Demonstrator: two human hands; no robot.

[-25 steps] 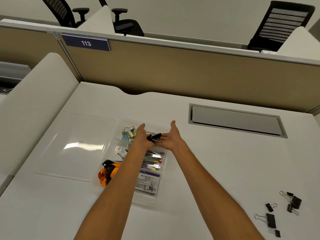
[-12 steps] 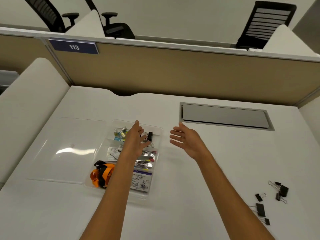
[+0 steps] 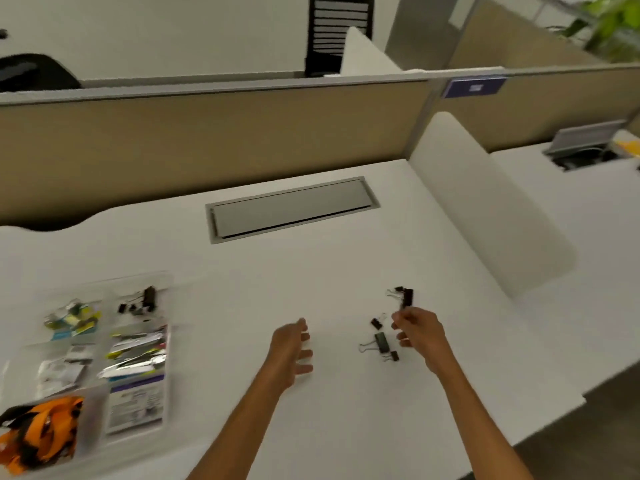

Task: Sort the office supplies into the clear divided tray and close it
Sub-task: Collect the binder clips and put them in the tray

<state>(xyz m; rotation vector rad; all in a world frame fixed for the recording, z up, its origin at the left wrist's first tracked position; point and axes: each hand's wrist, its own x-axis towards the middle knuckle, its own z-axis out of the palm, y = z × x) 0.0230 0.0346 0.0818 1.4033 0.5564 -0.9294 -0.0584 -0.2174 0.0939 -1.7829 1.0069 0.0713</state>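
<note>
The fingertips (image 3: 398,318) of the right hand (image 3: 420,336) are curling together at the near end of the tallest black binder clip (image 3: 408,298), and they seem to be pinching it, though blur is keeping me from telling whether the grip is closed on it or only arriving. The left hand (image 3: 291,348) is hanging to the left with fingers spread and loose, holding nothing, probably waiting to take the next clip or to cup a handful.

Around the right hand, the loose binder clips (image 3: 382,342) are lying scattered on the white desk (image 3: 329,271), some just left of the knuckles and one pair touching near the wrist; they are sitting far from the container, so each trip is crossing the desk.

Far to the left, the clear divided tray (image 3: 162,368) is lying open. Its far-right compartment is already holding a few black clips (image 3: 140,303), which is likely where these belong. Other compartments are holding small coloured packets (image 3: 72,320), metal pieces and an orange item (image 3: 38,431). No lid is showing here, so closing looks some way off.
</note>
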